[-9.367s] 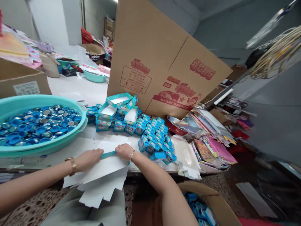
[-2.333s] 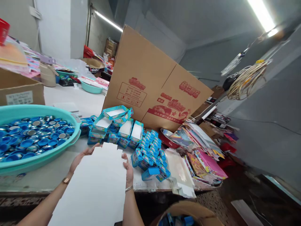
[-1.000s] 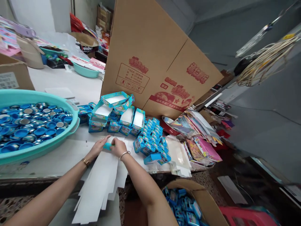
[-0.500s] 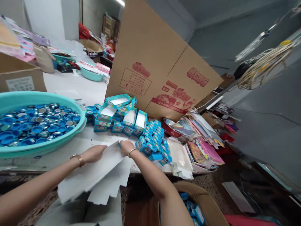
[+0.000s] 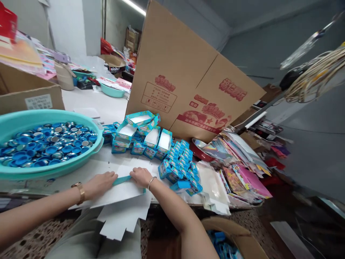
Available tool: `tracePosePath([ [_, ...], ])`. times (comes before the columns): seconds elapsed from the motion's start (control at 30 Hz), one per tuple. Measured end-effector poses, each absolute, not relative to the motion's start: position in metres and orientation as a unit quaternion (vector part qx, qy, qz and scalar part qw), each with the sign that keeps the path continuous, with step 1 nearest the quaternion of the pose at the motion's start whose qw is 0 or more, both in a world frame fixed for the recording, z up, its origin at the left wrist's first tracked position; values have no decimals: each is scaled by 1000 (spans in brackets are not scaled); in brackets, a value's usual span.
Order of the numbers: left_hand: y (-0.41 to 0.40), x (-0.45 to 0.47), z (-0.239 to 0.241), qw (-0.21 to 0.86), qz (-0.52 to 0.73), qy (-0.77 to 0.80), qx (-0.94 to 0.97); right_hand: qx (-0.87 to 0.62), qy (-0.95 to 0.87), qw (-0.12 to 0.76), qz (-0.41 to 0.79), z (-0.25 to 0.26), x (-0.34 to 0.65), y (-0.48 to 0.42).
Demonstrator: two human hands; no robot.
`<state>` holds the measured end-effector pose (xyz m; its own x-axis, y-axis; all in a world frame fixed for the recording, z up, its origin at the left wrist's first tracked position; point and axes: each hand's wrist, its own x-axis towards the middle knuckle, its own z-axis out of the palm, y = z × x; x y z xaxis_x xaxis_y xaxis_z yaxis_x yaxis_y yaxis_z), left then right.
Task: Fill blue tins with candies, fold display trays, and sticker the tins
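A flat white cardboard box blank [image 5: 122,192] lies at the table's near edge, with a blue strip along its folded-up far edge. My left hand [image 5: 102,184] grips the left end of that strip, fingers curled over it. At the strip's right end, my right hand [image 5: 141,177] is closed on the same edge. Beneath it, another white blank with notched tabs [image 5: 122,217] hangs over the table edge above my lap. Just beyond my hands stand several folded blue boxes with white insides [image 5: 152,138]. Small blue packs [image 5: 180,160] are clustered to their right.
A turquoise basin [image 5: 100,138] full of blue and silver round pieces is at left. A big upright carton [image 5: 183,64] closes off the back. Paper stacks [image 5: 237,154] and a red bowl [image 5: 198,153] lie right. An open carton [image 5: 242,241] with blue packs is below right.
The blank has come down from a raised, tilted position to lie flatter on the table. Its far edge is now folded up, showing blue. Both hands have lowered onto that edge.
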<state>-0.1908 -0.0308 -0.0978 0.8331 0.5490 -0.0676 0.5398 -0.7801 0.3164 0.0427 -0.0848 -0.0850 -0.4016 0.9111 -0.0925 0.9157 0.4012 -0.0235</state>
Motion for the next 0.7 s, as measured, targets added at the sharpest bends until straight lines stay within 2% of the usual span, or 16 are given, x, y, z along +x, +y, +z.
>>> tracePosePath([
  [0.1,-28,-200,-101,150,3,299,942,534,843,39,-40,-86,43,-88],
  [0.37,-14,-186,-91,225,55,295,927,531,838,94,-90,-76,11,-66],
  [0.43,-16,-200,-80,235,110,308,915,540,832,88,-89,-69,16,-71],
  [0.5,-31,-212,-73,247,244,367,863,573,810,64,-105,-63,25,-85],
  [0.57,-56,-215,-73,289,395,455,744,618,768,-13,-170,-62,31,-102],
  [0.6,-70,-212,-75,341,431,486,680,630,741,-78,-218,-63,31,-111],
  [0.7,-99,-191,-84,538,448,501,509,600,643,-312,-359,-78,22,-128],
])
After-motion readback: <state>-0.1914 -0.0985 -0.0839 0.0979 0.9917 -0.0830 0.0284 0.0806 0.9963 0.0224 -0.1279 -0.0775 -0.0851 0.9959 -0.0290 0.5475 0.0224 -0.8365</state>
